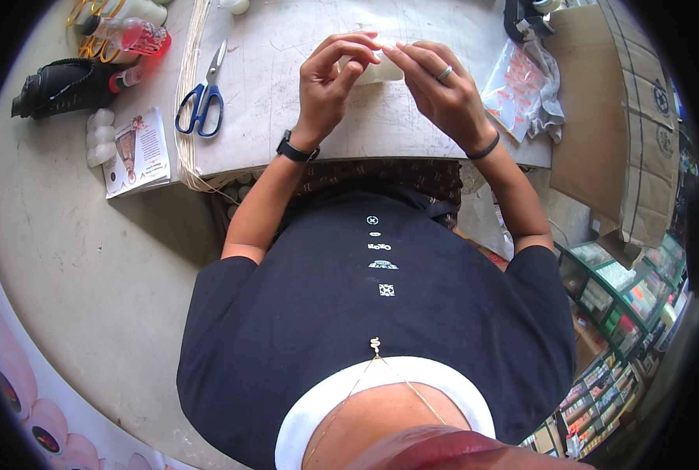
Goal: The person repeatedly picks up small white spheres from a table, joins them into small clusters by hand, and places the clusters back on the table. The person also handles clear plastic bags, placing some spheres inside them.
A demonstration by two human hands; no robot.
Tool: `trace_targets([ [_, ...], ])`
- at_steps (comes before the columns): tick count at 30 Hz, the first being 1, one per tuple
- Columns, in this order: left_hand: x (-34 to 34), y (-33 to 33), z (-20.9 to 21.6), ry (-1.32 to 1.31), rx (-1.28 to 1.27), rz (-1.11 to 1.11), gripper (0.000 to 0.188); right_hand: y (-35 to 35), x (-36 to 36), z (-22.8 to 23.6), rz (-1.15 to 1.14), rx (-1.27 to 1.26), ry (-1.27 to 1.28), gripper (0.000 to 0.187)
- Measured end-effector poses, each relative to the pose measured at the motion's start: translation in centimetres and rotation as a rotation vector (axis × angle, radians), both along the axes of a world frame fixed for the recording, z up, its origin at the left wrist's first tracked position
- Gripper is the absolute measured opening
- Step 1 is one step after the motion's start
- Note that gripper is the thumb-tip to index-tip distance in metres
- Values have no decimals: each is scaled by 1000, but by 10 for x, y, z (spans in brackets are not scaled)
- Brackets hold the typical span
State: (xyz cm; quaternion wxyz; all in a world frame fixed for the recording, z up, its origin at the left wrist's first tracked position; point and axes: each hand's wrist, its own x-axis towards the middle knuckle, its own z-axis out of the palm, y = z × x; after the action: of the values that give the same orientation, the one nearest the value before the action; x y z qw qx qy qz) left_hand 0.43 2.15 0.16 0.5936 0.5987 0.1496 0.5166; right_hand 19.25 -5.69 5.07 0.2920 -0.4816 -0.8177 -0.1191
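Observation:
Both my hands are raised at the far middle of the white table, their fingertips almost meeting. My left hand [326, 82] is closed, with thumb and fingers bent inward. A pinch closes my right hand [439, 82], which wears a ring. Whatever is between the fingertips is too small to make out. Just below the fingertips shows a pale, translucent, rounded piece [384, 73], partly covered by the fingers. To the left of my hands lie blue-handled scissors [203, 106], blades pointing away, beside a long bundle of cream-coloured cord [186, 145].
At the left stand a red bottle [134, 37], a black bottle [63, 88], a white bubble-shaped block [100, 137] and printed cards [139, 154]. On the right are a plastic bag [515, 88], a grey cloth [549, 86] and a cardboard box [592, 117].

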Motion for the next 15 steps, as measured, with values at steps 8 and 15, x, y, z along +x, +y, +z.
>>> trace_targets([
  [8,-17,11,7,67,-4,-212,18,5,17,-19,162,-70,175,52],
  [15,-28,16,-1,269,341,-84,24,7,14,-24,200,-107,339,42],
])
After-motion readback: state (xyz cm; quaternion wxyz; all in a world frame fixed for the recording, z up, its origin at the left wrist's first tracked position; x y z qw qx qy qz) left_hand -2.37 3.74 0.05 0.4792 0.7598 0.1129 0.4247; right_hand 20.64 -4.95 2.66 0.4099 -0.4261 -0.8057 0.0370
